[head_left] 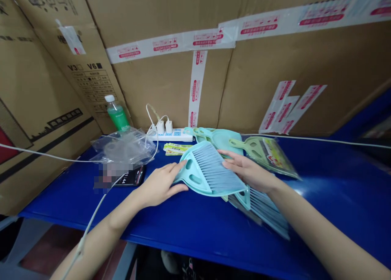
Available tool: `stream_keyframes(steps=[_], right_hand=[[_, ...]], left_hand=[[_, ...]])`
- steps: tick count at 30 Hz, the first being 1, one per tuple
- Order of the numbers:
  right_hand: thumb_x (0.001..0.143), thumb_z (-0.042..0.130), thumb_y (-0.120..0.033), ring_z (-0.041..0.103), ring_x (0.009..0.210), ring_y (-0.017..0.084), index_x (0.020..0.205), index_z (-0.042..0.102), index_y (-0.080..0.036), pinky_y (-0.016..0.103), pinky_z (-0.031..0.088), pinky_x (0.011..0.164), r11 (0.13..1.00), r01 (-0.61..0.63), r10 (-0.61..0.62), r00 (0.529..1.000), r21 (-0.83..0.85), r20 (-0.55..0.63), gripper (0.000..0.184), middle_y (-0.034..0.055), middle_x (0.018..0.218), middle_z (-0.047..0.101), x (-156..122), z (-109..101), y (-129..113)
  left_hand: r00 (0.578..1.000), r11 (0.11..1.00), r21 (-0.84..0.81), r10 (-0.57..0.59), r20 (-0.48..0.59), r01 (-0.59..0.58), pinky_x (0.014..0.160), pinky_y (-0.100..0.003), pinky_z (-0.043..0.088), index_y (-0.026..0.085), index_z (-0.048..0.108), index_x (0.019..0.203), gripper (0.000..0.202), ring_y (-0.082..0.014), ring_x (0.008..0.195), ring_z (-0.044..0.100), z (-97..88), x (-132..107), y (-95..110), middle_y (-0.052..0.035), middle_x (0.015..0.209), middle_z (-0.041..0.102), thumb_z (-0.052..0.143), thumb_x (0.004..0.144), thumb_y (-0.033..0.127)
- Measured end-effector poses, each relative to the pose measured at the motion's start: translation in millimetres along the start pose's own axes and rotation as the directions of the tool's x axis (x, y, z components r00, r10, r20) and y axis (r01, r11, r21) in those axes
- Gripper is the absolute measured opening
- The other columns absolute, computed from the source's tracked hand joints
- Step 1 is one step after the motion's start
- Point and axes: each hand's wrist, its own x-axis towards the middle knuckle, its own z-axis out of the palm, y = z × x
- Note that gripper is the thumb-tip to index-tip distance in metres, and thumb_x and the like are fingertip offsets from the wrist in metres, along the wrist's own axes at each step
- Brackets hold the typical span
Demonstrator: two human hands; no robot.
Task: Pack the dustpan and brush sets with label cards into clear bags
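A light-blue hand brush [214, 170] with grey-blue bristles lies nested on a matching dustpan [195, 189], tilted above the table. My left hand [166, 183] is closed around the handle end, thumb below it. My right hand [244, 170] grips the set at its far right side, fingers over the bristle tips and pan edge. Under my right wrist lies another brush [269, 211], partly covered by my forearm. Behind the set rest more blue dustpans [224, 138]. To their right is a green brush-and-dustpan set [262, 149] in a clear bag with a printed card.
Clear plastic bags [122, 147], a phone [131, 176] and a green bottle [117, 115] are at the left. A power strip [177, 135] with chargers stands behind small printed packets [175, 148]. White cables cross the blue table [171, 227]. Taped cardboard [165, 84] walls the back.
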Motion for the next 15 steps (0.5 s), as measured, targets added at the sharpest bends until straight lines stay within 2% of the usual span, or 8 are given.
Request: stream_keyframes(steps=[3,5,6,8,9,12,13,15], right_hand=[[0.084,0.05,-0.048,0.064,0.079,0.021,0.134,0.041,-0.019,0.036,0.054,0.066,0.96,0.048,-0.088,0.987,-0.277,-0.136,0.059,0.0083,0.096,0.065,-4.0,-8.7,-5.5],[0.088,0.043,-0.045,0.063,0.078,0.022,0.122,0.052,-0.02,0.038,0.053,0.064,0.81,0.119,-0.307,0.92,-0.575,-0.243,0.044,0.0095,0.097,0.063,-10.2,-8.4,-13.5],[0.089,0.041,-0.042,0.062,0.08,0.023,0.113,0.057,-0.02,0.038,0.052,0.067,0.689,0.154,-0.451,0.856,-0.708,-0.253,0.036,0.0101,0.098,0.062,-13.7,-5.1,-17.5],[0.092,0.039,-0.035,0.061,0.086,0.022,0.098,0.061,-0.02,0.038,0.05,0.074,0.433,0.237,-0.66,0.74,-0.87,-0.127,0.027,0.0097,0.096,0.061,-20.2,8.2,-22.4],[0.094,0.039,-0.031,0.06,0.085,0.021,0.095,0.061,-0.02,0.036,0.049,0.073,0.324,0.312,-0.701,0.713,-0.893,-0.005,0.025,0.0085,0.091,0.062,-22.7,17.7,-22.3],[0.093,0.046,-0.029,0.058,0.079,0.02,0.095,0.062,-0.017,0.033,0.048,0.067,0.052,0.418,-0.64,0.711,-0.907,0.291,0.02,0.0071,0.083,0.061,-25.5,49.6,-12.3],[0.09,0.051,-0.031,0.057,0.077,0.022,0.091,0.063,-0.016,0.034,0.047,0.066,-0.032,0.376,-0.635,0.708,-0.926,0.309,0.02,0.0077,0.08,0.06,-25.1,58.6,-7.1],[0.085,0.06,-0.031,0.055,0.076,0.022,0.08,0.062,-0.016,0.033,0.045,0.066,-0.07,0.313,-0.632,0.721,-0.947,0.285,0.016,0.0065,0.077,0.058,-23.4,70.6,2.1]], left_hand=[[0.999,0.999,-0.041,0.011,-0.052,-0.013,0.082,-0.04,0.054,0.02,0.005,0.148,0.071,-0.0271,0.104,0.063,2.3,-1.0,-1.8,-0.0145,0.118,0.062,0.037,0.094,0.053],[0.994,1.0,-0.021,0.013,-0.112,-0.015,0.076,-0.039,0.055,0.02,-0.008,0.147,0.075,-0.0268,0.096,0.066,5.8,-0.8,-3.1,-0.013,0.109,0.065,0.035,0.095,0.052],[0.99,1.0,0.002,0.024,-0.14,-0.024,0.074,-0.039,0.055,0.019,-0.011,0.147,0.076,-0.027,0.093,0.066,8.0,-0.5,-3.6,-0.0127,0.106,0.065,0.034,0.095,0.052],[0.982,0.998,0.053,0.051,-0.183,-0.042,0.071,-0.038,0.055,0.018,-0.014,0.146,0.076,-0.0273,0.091,0.067,12.1,0.3,-4.1,-0.013,0.103,0.066,0.032,0.095,0.052],[0.979,0.996,0.074,0.057,-0.198,-0.043,0.069,-0.037,0.056,0.018,-0.014,0.146,0.076,-0.0271,0.09,0.067,13.8,0.7,-4.0,-0.013,0.102,0.066,0.03,0.095,0.053],[0.972,0.992,0.122,0.067,-0.226,-0.04,0.066,-0.036,0.056,0.017,-0.017,0.145,0.074,-0.0258,0.085,0.068,17.5,1.7,-2.8,-0.0117,0.096,0.067,0.025,0.096,0.054],[0.971,0.99,0.137,0.076,-0.226,-0.045,0.066,-0.036,0.056,0.017,-0.016,0.145,0.074,-0.0255,0.084,0.068,18.5,2.0,-2.3,-0.011,0.094,0.067,0.024,0.096,0.054],[0.972,0.985,0.163,0.088,-0.216,-0.053,0.066,-0.036,0.057,0.017,-0.013,0.146,0.072,-0.0254,0.084,0.068,20.4,2.5,-1.3,-0.0102,0.091,0.067,0.024,0.096,0.054]])
